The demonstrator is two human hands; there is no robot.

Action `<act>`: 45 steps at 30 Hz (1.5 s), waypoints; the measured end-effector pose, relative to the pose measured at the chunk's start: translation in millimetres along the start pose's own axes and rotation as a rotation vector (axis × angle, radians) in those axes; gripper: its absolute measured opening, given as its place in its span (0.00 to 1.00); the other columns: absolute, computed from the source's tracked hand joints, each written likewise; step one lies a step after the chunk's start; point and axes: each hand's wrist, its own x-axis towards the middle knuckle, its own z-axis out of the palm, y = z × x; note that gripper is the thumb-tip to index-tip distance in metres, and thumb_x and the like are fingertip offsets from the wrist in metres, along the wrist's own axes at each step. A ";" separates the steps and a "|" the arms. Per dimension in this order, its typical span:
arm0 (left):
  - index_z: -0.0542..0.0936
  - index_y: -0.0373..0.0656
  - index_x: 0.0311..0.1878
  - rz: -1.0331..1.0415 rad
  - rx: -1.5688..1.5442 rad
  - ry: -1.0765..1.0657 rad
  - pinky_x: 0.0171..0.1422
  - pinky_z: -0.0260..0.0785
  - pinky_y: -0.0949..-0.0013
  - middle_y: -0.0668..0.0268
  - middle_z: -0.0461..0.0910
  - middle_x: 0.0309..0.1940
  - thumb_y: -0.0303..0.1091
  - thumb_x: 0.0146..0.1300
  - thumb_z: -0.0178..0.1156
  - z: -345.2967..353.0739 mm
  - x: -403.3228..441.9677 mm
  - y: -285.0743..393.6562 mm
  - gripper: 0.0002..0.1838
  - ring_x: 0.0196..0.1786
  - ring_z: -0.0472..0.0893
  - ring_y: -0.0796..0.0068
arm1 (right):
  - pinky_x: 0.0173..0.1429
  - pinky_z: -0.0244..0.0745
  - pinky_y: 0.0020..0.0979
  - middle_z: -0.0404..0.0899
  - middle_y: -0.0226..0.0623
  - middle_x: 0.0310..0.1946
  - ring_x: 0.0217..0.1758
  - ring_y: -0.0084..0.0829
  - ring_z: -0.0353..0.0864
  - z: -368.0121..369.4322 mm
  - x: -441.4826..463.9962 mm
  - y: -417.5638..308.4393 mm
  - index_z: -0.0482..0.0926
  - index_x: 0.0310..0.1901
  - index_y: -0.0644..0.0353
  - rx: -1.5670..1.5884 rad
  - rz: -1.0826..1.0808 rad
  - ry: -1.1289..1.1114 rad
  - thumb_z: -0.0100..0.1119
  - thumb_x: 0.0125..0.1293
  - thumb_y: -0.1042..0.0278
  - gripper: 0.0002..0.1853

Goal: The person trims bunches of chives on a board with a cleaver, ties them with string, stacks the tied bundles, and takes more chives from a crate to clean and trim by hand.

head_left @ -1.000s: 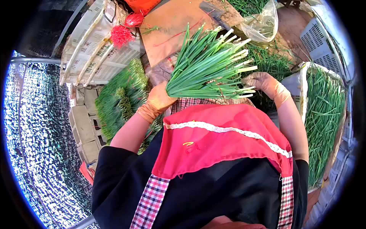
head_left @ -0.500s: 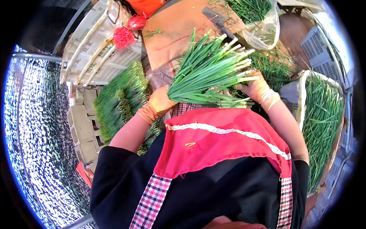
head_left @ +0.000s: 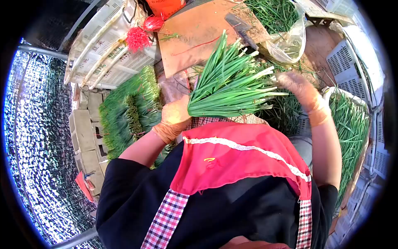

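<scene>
My left hand (head_left: 175,113), in an orange glove, is wrapped round the leafy end of a bunch of garlic chives (head_left: 230,91). The bunch fans out over my lap, its pale cut ends pointing right. Beside those ends is my right hand (head_left: 297,86), also gloved in orange. It looks apart from the bunch, and motion smears its fingers, so their grip cannot be made out. To the left of my left hand lie stacked bundles of chives (head_left: 132,112), their cut ends toward me and the right.
An orange board (head_left: 186,39) with a dark-bladed tool (head_left: 240,27) lies ahead. A plastic bag (head_left: 290,45) of greens is beyond it. White crates (head_left: 99,45) stand at the left, with red twine (head_left: 137,39) beside them. A crate of loose chives (head_left: 350,128) is at my right.
My right hand has moved right and away from the pale ends of the chives. My left hand keeps its hold, and the bunch has shifted slightly.
</scene>
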 end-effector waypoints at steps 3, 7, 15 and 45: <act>0.74 0.39 0.40 -0.019 0.005 -0.014 0.41 0.70 0.50 0.45 0.78 0.30 0.49 0.57 0.50 -1.5 -2.4 -0.5 0.21 0.37 0.78 0.44 | 0.44 0.68 0.22 0.77 0.28 0.30 0.35 0.19 0.73 17.7 9.6 5.6 0.76 0.37 0.62 0.038 0.144 -0.042 0.62 0.57 0.69 0.09; 0.74 0.39 0.38 -0.020 -0.002 -0.017 0.41 0.70 0.51 0.45 0.78 0.30 0.51 0.57 0.50 2.7 -1.8 -2.8 0.21 0.36 0.79 0.45 | 0.43 0.69 0.20 0.78 0.28 0.31 0.34 0.18 0.74 23.5 6.0 28.6 0.77 0.40 0.64 0.269 0.038 0.023 0.59 0.58 0.74 0.09; 0.74 0.39 0.37 0.022 -0.014 0.031 0.39 0.70 0.50 0.46 0.78 0.28 0.52 0.57 0.50 4.4 -1.4 -2.8 0.22 0.35 0.79 0.45 | 0.40 0.73 0.24 0.81 0.35 0.33 0.32 0.27 0.80 26.5 -19.1 -0.1 0.76 0.53 0.52 -0.508 -0.099 0.039 0.62 0.54 0.73 0.22; 0.73 0.41 0.40 -0.017 0.033 0.015 0.40 0.70 0.51 0.48 0.79 0.30 0.51 0.58 0.48 2.0 -3.2 2.2 0.21 0.36 0.79 0.47 | 0.27 0.70 0.25 0.77 0.35 0.24 0.23 0.22 0.73 29.8 -40.5 -8.2 0.77 0.38 0.62 -0.244 0.173 -0.006 0.60 0.60 0.59 0.14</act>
